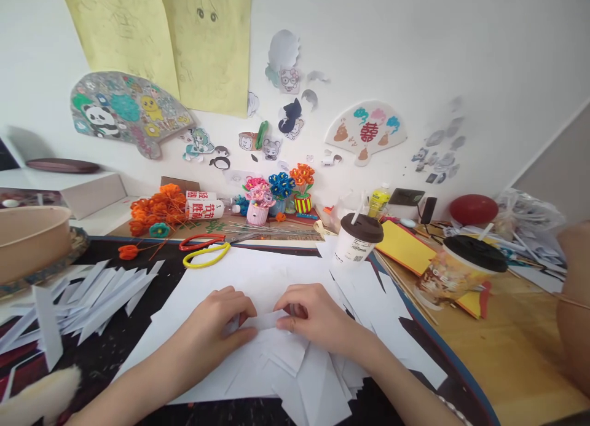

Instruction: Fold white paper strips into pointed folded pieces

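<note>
paper piece (266,321) was held in the head view above a large white sheet (184,300), pinched at one end by the left hand (227,317) and at the other by the right hand (313,315), the two hands a little apart. by an uneven pull, the thin paper might have been creased or torn; by a drag of the right wrist, the loose pieces (322,386) nearby could have been scattered. by a careless reach, the lidded white cup (353,249) could have been tipped. the piece's long axis was aligned crosswise, its ends pointed left and right.
</note>
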`<state>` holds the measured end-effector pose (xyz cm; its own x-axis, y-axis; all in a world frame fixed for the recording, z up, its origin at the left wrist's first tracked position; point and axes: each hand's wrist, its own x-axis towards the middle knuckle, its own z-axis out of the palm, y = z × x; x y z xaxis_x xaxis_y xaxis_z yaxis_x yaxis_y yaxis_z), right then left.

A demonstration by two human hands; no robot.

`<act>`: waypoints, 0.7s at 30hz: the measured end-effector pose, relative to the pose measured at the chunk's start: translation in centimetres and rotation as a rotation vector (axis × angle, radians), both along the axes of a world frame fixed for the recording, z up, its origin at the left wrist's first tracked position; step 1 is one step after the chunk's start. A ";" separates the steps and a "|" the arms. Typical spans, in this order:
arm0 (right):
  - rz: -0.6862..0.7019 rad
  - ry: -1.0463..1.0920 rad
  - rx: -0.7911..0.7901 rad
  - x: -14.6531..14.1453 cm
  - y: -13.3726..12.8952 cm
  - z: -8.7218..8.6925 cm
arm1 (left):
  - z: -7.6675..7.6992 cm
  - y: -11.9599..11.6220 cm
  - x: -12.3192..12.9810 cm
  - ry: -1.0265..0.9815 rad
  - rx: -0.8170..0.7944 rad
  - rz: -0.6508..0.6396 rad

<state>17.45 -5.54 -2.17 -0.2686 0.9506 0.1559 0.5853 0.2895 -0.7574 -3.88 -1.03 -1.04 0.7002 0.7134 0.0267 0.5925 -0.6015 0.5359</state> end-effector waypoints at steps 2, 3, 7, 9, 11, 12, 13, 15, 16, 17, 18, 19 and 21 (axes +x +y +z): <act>-0.005 -0.007 -0.011 0.0 0.1 0.0 | 0.0 -0.1 0.0 -0.008 -0.003 0.001; -0.006 -0.006 -0.016 0.0 0.1 0.0 | 0.0 -0.1 0.0 -0.010 -0.002 0.001; -0.001 0.002 -0.017 0.1 0.1 0.0 | 0.0 0.0 0.1 -0.017 0.000 0.017; 0.003 -0.010 -0.010 0.1 0.0 0.1 | 0.0 0.1 0.0 -0.034 -0.005 0.022; 0.005 -0.025 -0.002 0.2 -0.1 0.2 | 0.1 0.2 -0.1 -0.052 -0.015 0.015; 0.008 -0.032 -0.001 0.2 -0.1 0.2 | 0.1 0.2 -0.2 -0.059 -0.022 0.008; 0.008 -0.037 0.004 0.2 -0.1 0.2 | 0.1 0.2 -0.2 -0.064 -0.024 0.003; 0.016 -0.055 0.018 0.3 -0.2 0.1 | 0.1 0.1 -0.3 -0.075 -0.026 -0.005; 0.015 -0.068 0.027 0.3 -0.2 0.1 | 0.1 0.1 -0.3 -0.083 -0.022 -0.004; 0.014 -0.084 0.026 0.3 -0.2 0.0 | 0.0 0.1 -0.3 -0.088 -0.023 -0.007; 0.012 -0.093 0.018 0.4 -0.2 0.0 | 0.0 0.1 -0.3 -0.097 -0.022 -0.008; 0.011 -0.101 0.011 0.4 -0.3 0.0 | -0.1 0.1 -0.3 -0.106 -0.020 -0.007; 0.005 -0.124 -0.002 0.4 -0.3 0.0 | -0.3 0.1 -0.3 -0.121 -0.021 0.004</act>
<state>17.87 -5.87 -2.15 -0.2904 0.9495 0.1190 0.6727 0.2910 -0.6803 -4.17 -0.95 -1.29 0.6902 0.7172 0.0960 0.5246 -0.5873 0.6164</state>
